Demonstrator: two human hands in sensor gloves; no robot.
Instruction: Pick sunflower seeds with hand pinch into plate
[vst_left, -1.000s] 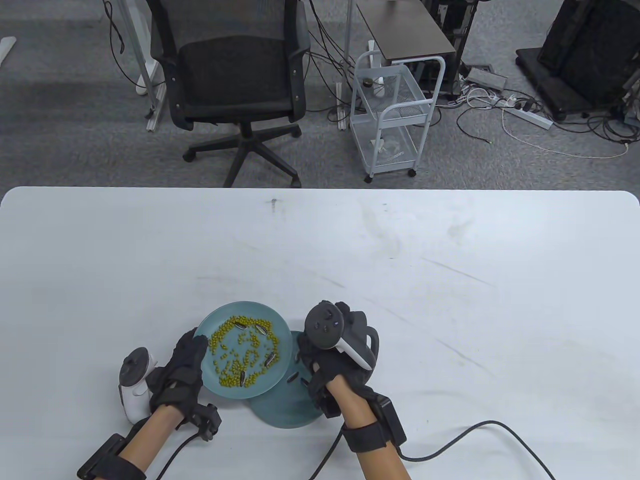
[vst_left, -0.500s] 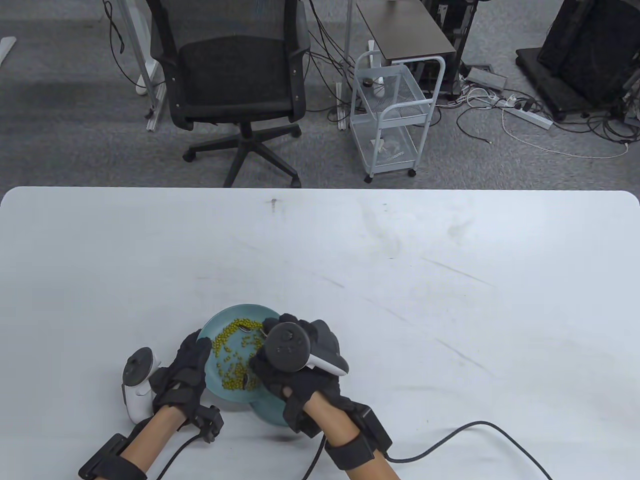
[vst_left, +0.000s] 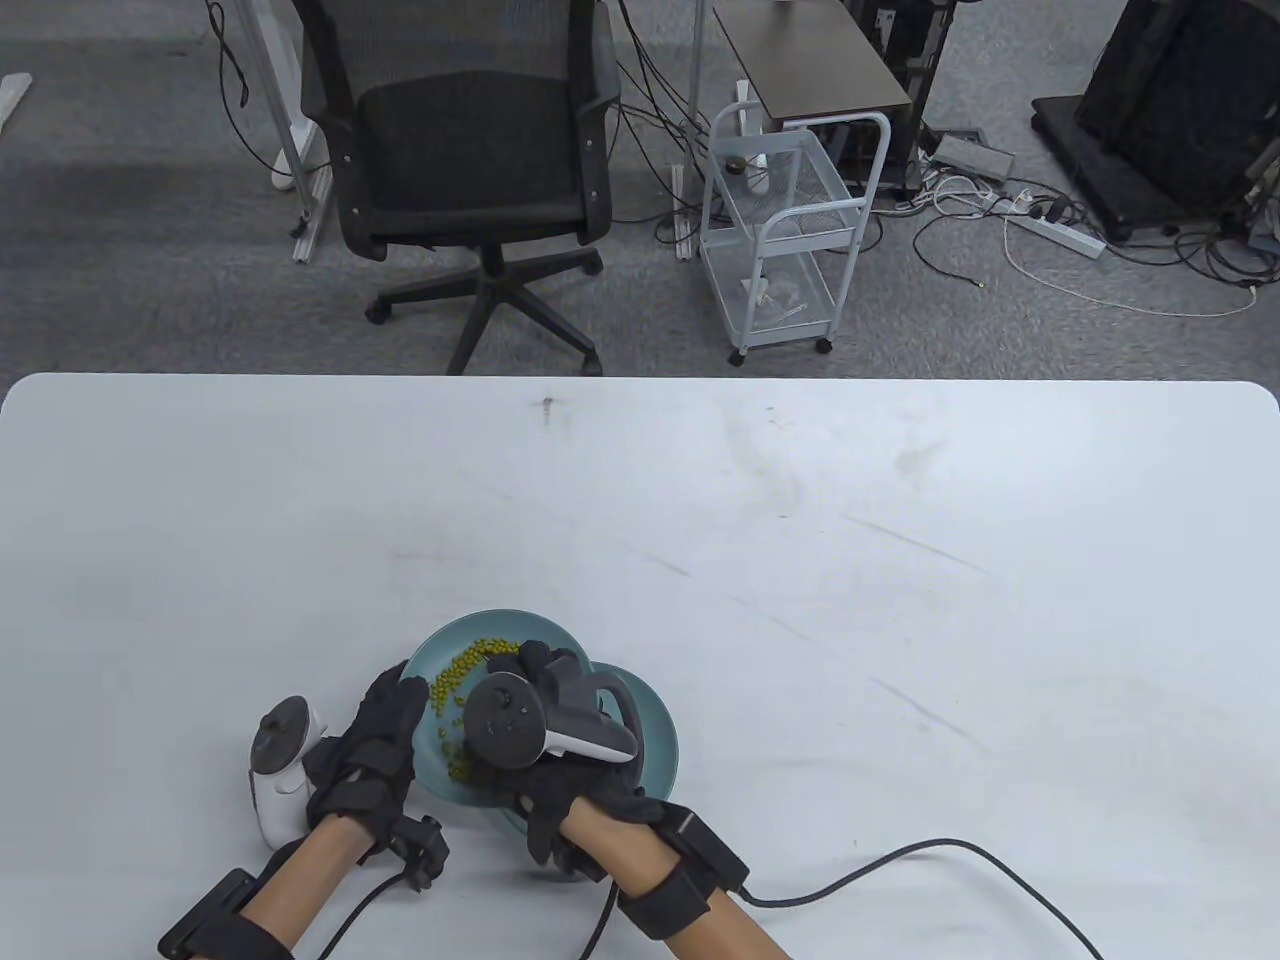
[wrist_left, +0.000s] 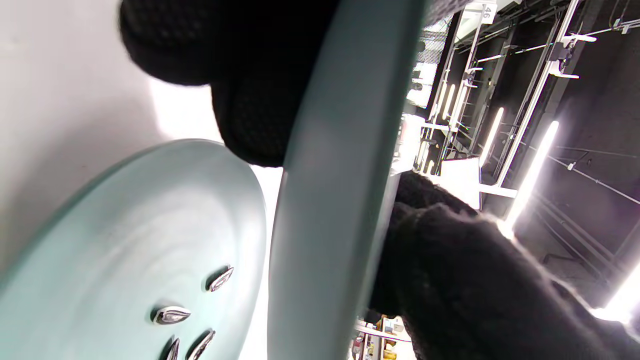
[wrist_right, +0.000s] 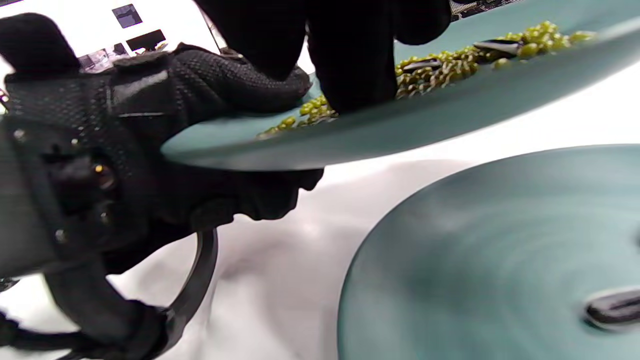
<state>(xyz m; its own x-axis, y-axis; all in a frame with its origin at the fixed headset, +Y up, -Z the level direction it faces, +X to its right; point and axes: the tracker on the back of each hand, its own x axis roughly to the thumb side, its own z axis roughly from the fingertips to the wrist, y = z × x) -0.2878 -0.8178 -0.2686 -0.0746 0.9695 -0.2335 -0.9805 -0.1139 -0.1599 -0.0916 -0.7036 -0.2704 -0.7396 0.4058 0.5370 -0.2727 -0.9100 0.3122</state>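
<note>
Table view: right hand (vst_left: 560, 735) moved from 3 o'clock plate (vst_left: 655, 735) onto held plate (vst_left: 440, 660); fingers (wrist_right: 350, 75) closing among beans, seeds (wrist_right: 422, 64) there; grasp unclear. Left hand (vst_left: 375, 745) grips rim.

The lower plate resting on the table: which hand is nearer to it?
Right. The right hand reaches over the lower plate into the raised plate of green beans; the left hand grips the raised plate's far-left rim.
</note>
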